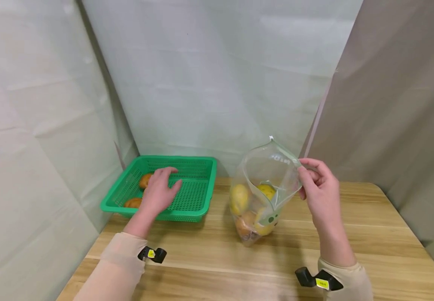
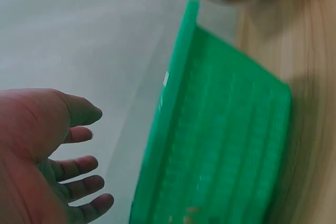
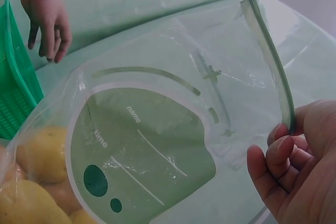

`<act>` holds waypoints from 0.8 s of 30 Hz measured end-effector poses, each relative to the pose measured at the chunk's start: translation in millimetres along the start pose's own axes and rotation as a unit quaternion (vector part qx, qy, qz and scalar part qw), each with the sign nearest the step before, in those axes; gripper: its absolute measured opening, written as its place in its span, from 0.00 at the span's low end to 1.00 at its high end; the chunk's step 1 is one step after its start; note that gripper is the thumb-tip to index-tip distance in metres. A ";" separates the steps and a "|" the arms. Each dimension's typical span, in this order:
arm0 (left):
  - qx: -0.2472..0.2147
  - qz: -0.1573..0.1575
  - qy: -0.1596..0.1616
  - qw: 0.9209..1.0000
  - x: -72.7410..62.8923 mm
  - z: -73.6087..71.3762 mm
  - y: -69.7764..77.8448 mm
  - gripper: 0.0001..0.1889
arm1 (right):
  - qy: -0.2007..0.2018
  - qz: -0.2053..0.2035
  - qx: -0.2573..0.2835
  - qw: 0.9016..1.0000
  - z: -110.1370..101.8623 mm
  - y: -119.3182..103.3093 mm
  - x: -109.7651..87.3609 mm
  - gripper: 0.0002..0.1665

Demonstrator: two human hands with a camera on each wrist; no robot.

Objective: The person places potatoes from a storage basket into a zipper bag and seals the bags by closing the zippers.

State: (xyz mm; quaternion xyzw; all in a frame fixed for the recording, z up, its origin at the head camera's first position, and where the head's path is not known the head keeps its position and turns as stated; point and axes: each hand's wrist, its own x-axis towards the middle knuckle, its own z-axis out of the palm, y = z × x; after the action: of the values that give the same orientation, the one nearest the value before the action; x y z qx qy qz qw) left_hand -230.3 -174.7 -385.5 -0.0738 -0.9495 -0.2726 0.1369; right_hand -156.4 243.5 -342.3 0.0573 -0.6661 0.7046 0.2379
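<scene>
Legibly, the green panel (image 3: 142, 145) of my clear bag (image 3: 168, 45) reads "name" and "time"; I cannot read the yellow wrist label (image 1: 322, 284). My left hand (image 1: 160, 190), spread and gripping nothing above the green basket (image 1: 181, 214), partly hides the orange produce (image 1: 132, 203). My right hand (image 1: 321, 188) pinches the rim of the bag, standing filled with yellow produce (image 1: 239, 199) on the worktop (image 1: 202, 263).

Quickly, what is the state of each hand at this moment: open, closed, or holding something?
Left hand: open, holding nothing, over the green basket.
Right hand: closed, pinching the clear bag by its mouth edge.
</scene>
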 end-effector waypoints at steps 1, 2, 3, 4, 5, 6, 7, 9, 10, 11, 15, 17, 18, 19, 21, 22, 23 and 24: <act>0.009 0.000 0.000 1.000 0.3 -2.1 -5.1 0.24 | -0.001 0.000 0.000 1.000 0.2 0.2 0.0 0.12; 0.016 0.000 0.001 1.000 0.6 -4.0 -10.1 0.24 | -0.001 -0.001 -0.002 1.000 0.2 0.2 -0.2 0.12; 0.020 0.003 0.000 1.000 1.2 -5.8 -14.9 0.24 | -0.001 -0.001 -0.003 1.000 0.3 0.4 -0.4 0.12; 0.024 0.004 -0.001 1.000 1.5 -7.8 -19.2 0.25 | -0.002 -0.001 -0.005 1.000 0.3 0.5 -0.9 0.13; 0.029 0.007 -0.002 1.000 1.9 -9.7 -23.2 0.25 | -0.003 0.000 -0.007 1.000 0.5 0.7 -1.3 0.13; 0.033 0.007 -0.002 0.999 1.9 -11.7 -27.1 0.25 | -0.004 0.000 -0.009 1.000 0.7 0.9 -1.9 0.13; 0.037 0.009 -0.003 0.999 2.3 -13.6 -30.8 0.25 | -0.005 0.000 -0.011 1.000 1.4 0.9 -2.3 0.13; 0.046 0.010 -0.006 0.999 3.0 -17.1 -38.1 0.25 | -0.006 0.001 -0.011 1.000 2.7 1.0 -3.0 0.13; 0.049 0.010 -0.007 0.999 2.9 -18.9 -40.6 0.26 | -0.006 0.001 -0.012 1.000 3.1 0.9 -3.3 0.13; 0.053 0.010 -0.008 0.999 3.0 -20.5 -43.3 0.26 | -0.006 0.001 -0.011 1.000 3.5 0.7 -3.5 0.13; 0.065 0.014 -0.013 0.998 4.5 -25.2 -55.1 0.27 | -0.008 -0.003 -0.010 1.000 5.2 -0.2 -3.6 0.13; 0.072 0.018 -0.018 0.997 5.5 -27.2 -60.0 0.28 | -0.009 -0.005 -0.009 1.000 5.3 -0.5 -3.5 0.13; 0.077 0.018 -0.022 0.997 6.1 -28.2 -62.4 0.28 | -0.010 -0.006 -0.009 1.000 5.4 -0.6 -3.4 0.13; 0.080 0.018 -0.027 0.996 6.9 -28.4 -64.9 0.29 | -0.010 -0.007 -0.008 1.000 5.5 -0.5 -3.3 0.13; 0.087 0.016 -0.038 0.995 7.7 -29.4 -68.8 0.30 | -0.010 -0.007 -0.008 1.000 5.6 -0.2 -3.2 0.13; 0.092 0.016 -0.042 0.995 8.2 -29.8 -70.8 0.30 | -0.011 -0.007 -0.008 1.000 5.8 0.0 -3.1 0.13; 0.095 0.013 -0.049 0.994 8.7 -30.2 -73.1 0.31 | -0.011 -0.007 -0.008 1.000 6.0 0.2 -3.1 0.13; 0.098 0.012 -0.054 0.994 9.4 -30.7 -75.5 0.31 | -0.012 -0.007 -0.008 1.000 6.1 0.3 -3.0 0.13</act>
State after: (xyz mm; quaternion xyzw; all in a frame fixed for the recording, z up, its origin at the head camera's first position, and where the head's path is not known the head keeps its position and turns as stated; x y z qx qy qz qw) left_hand -248.7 -254.0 -395.2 -0.0856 -0.9766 -0.1725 0.0955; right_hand -155.3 236.8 -343.1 0.0687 -0.6741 0.6967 0.2354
